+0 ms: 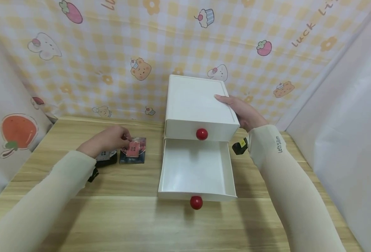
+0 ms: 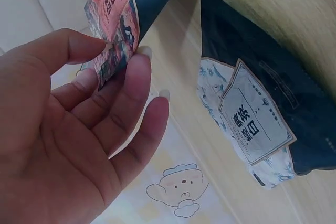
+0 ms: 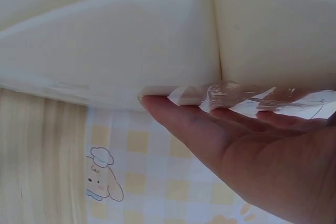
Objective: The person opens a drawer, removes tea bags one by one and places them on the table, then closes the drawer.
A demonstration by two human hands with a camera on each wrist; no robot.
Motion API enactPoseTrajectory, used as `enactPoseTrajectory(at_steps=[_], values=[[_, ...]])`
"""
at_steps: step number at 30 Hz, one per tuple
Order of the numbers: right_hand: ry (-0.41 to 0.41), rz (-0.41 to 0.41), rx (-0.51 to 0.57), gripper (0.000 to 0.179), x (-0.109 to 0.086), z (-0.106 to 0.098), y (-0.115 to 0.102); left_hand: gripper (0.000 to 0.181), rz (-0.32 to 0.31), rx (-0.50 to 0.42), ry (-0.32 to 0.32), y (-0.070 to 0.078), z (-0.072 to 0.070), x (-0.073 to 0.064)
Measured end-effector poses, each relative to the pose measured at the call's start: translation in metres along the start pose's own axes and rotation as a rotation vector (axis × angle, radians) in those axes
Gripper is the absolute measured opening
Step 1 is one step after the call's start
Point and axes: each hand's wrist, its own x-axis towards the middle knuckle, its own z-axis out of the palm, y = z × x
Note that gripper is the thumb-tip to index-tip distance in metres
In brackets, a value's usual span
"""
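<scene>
1. Left of the drawer unit, on the bench (image 1: 185, 224), the pink-labelled tea packet (image 1: 133, 148) is pinched at its edge between the thumb and fingers (image 2: 137, 85) of the left hand (image 1: 107, 140); the left wrist view shows it tipped up in that grip.
2. Just beside it lies a second packet, the white-labelled packet (image 2: 252, 124), flat on the bench and partly under the left hand in the head view.
3. At centre stands the white drawer unit (image 1: 198, 101). Its lower drawer (image 1: 196, 168) is pulled fully out by its red knob (image 1: 196, 202) and shows nothing inside; the upper drawer, with its own red knob (image 1: 201, 133), is closed.
4. Resting on the unit's top right edge, the right hand (image 1: 242, 110) lies with straight fingers, pressing flat and gripping nothing.
5. Judged from this, the drawer is open and ready, one packet is just in hand, and both packets are not yet in the drawer, which also remains to be closed.
</scene>
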Motion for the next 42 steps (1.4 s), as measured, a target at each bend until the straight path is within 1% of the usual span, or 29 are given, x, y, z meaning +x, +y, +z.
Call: enactPoseTrajectory(at_steps=[8, 14, 17, 23, 26, 31, 34, 38, 42], values=[[-0.001, -0.006, -0.005, 0.074, 0.001, -0.001, 0.001, 0.019, -0.081, 0.096, 0.037, -0.002, 0.003, 0.004], [-0.008, -0.013, 0.000, 0.072, 0.002, -0.001, 0.001, 0.020, -0.111, 0.151, 0.052, -0.007, 0.005, 0.004], [-0.013, -0.014, -0.002, 0.072, 0.002, 0.000, 0.002, 0.019, -0.115, 0.147, 0.041, -0.010, 0.007, 0.003], [-0.014, -0.011, 0.000, 0.074, 0.001, -0.001, 0.001, 0.016, -0.082, 0.104, 0.016, -0.021, 0.007, 0.002], [-0.010, -0.006, -0.002, 0.075, 0.001, -0.001, 0.001, 0.019, -0.066, 0.104, 0.016, -0.029, 0.008, 0.003], [-0.015, -0.012, -0.011, 0.075, 0.001, -0.001, 0.001, 0.021, -0.045, 0.129, 0.026, -0.041, 0.009, 0.005], [-0.018, -0.017, -0.016, 0.075, 0.001, -0.001, 0.001, 0.020, -0.031, 0.145, 0.030, -0.045, 0.008, 0.005], [-0.016, -0.014, -0.024, 0.075, 0.001, -0.001, 0.002, 0.020, -0.032, 0.172, 0.033, -0.047, 0.007, 0.004], [-0.024, -0.020, -0.025, 0.075, 0.001, -0.001, 0.002, 0.021, -0.048, 0.225, 0.051, -0.046, 0.005, 0.003]])
